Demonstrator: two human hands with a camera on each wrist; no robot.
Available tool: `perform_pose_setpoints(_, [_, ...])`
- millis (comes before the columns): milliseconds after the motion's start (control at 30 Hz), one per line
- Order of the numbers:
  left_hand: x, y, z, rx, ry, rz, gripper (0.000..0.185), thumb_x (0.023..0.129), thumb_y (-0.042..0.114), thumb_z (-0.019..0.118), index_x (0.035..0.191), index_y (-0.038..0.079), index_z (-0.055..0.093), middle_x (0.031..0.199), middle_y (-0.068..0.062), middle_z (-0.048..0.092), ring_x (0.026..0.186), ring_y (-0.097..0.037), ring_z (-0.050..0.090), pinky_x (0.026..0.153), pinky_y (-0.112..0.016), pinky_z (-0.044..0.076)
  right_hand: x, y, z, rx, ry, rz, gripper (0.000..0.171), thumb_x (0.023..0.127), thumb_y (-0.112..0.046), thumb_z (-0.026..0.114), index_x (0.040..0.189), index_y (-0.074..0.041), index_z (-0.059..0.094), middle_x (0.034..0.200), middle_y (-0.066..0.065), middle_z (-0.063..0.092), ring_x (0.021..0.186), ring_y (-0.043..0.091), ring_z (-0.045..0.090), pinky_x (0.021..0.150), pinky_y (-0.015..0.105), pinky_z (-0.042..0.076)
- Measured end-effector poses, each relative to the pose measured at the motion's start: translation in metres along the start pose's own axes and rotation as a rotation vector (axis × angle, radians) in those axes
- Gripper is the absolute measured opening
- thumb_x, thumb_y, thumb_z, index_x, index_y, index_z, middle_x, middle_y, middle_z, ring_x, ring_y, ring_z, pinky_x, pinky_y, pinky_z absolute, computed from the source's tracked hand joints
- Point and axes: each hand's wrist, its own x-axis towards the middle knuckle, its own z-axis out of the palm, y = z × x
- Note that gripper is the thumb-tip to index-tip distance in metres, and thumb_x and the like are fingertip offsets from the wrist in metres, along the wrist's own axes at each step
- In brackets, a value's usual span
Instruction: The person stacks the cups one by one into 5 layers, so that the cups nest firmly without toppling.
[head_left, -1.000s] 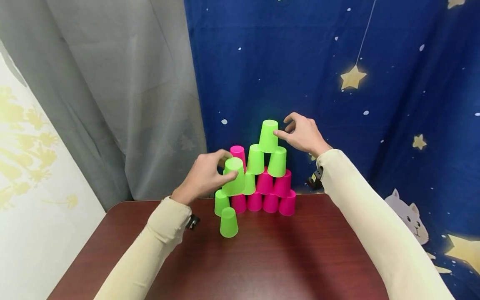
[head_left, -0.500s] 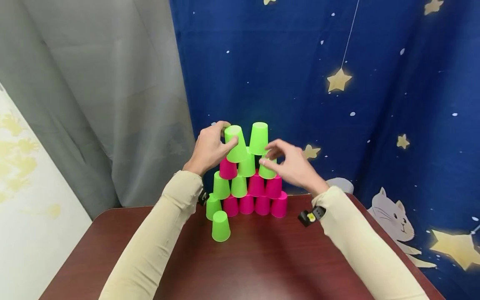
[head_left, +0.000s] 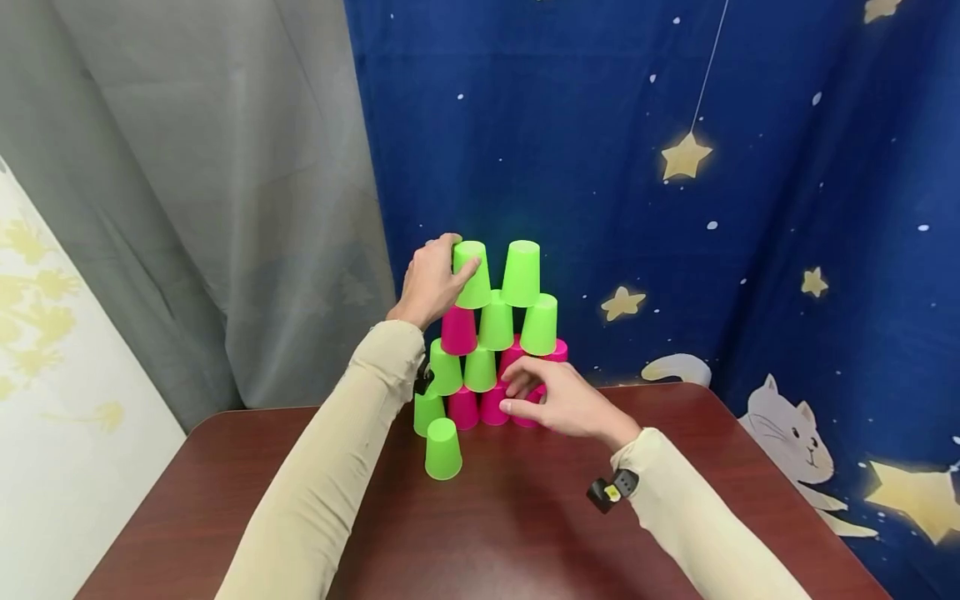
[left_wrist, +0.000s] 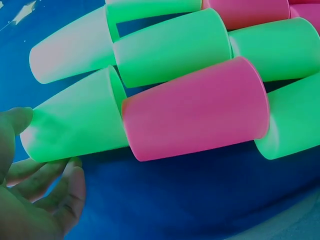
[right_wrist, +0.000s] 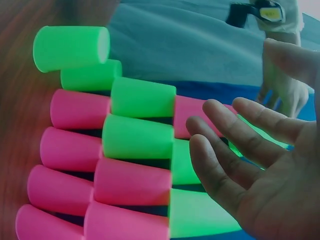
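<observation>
Upside-down green and pink cups form a tiered wall at the back of the table. My left hand (head_left: 431, 283) pinches a green cup (head_left: 475, 293) at the upper left, thumb on one side and fingers on the other. That cup's rim sits at the pink cup (head_left: 459, 331) and a green cup (head_left: 496, 323) below it. Beside it, another green cup (head_left: 522, 275) stands in the top tier. My right hand (head_left: 566, 400) holds nothing; its fingers are loosely curved in front of the lower pink cups (head_left: 492, 406), hiding some of them.
One loose green cup (head_left: 443, 450) stands upside down in front of the wall's left end. The dark red table (head_left: 600, 533) reaches back to a blue star-printed curtain (head_left: 585, 150), with a grey curtain (head_left: 225, 208) at the left.
My left hand has carried its green cup up from the lower left to the top tier. My right hand has moved from beside the upper right green cup down to the lower tiers.
</observation>
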Motion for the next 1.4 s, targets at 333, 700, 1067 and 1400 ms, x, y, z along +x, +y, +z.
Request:
perform_pose_setpoints(333, [0.005,0.005,0.004,-0.01,-0.027,-0.034,0.055,0.1,0.04,0.058,0.144,0.008,0.046,0.118,-0.015,0.064,0.104,-0.029,0.057,0.085,-0.042,0.053,-0.001,0.005,0.017,-0.012,-0.052,0.011,0.034,0.089,-0.032,0.076,0.117,-0.015,0.064,0.101,-0.004,0.073,0.093,0.009,0.069,0.08,0.027,0.058])
perform_pose_setpoints(700, [-0.017,-0.009,-0.016,-0.053,-0.032,-0.059,0.056,0.101,0.04,0.055,0.146,0.009,0.043,0.142,-0.011,0.06,0.129,-0.027,0.059,0.107,-0.046,0.05,0.015,0.013,0.048,-0.005,-0.052,-0.001,0.034,0.087,-0.03,0.077,0.113,-0.012,0.065,0.099,0.001,0.074,0.09,0.012,0.07,0.083,0.031,0.059])
perform_pose_setpoints(1067, [-0.067,-0.036,-0.028,-0.045,0.024,-0.011,0.043,0.102,0.035,0.054,0.133,0.006,0.054,0.125,-0.014,0.068,0.118,-0.029,0.065,0.101,-0.048,0.054,0.051,0.017,0.103,-0.042,0.001,0.046,0.044,0.081,-0.023,0.082,0.116,-0.006,0.062,0.108,0.012,0.07,0.1,0.028,0.068,0.087,0.038,0.057])
perform_pose_setpoints(1400, [-0.129,-0.071,-0.015,-0.032,0.016,-0.035,0.032,0.1,0.031,0.058,0.122,0.008,0.062,0.112,-0.009,0.073,0.105,-0.029,0.069,0.088,-0.046,0.055,0.06,0.026,0.138,-0.119,-0.003,0.064,0.04,0.08,-0.02,0.083,0.112,-0.006,0.064,0.098,0.005,0.068,0.084,0.015,0.059,0.074,0.027,0.052])
